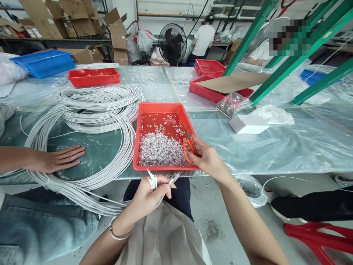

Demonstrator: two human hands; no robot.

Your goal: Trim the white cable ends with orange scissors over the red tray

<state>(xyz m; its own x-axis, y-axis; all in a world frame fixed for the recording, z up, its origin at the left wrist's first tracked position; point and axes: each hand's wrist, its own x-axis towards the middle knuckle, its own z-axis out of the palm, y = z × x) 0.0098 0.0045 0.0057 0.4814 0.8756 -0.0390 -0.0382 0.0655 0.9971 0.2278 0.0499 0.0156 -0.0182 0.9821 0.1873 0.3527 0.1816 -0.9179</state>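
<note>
White cables (152, 181) are held in a bunch just off the near edge of the table (212, 147), with the left grip (150, 193) pressed closed around them. Orange-handled scissors (188, 139) are pinched in the right grip (206, 156) over a red tray's (161, 168) right side, the tray being set at that edge and heaped with silvery scraps (161, 151). Left of it, a co-worker's hand (57, 160) is laid flat within a cable coil (128, 143).

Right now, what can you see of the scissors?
The scissors have orange looped handles, plastic by their look, and slim, dark, pointed blades. The right hand holds them by the handles over the right side of the red tray, blades aimed forward and slightly left. How far the blades are parted is too small to tell.
</note>
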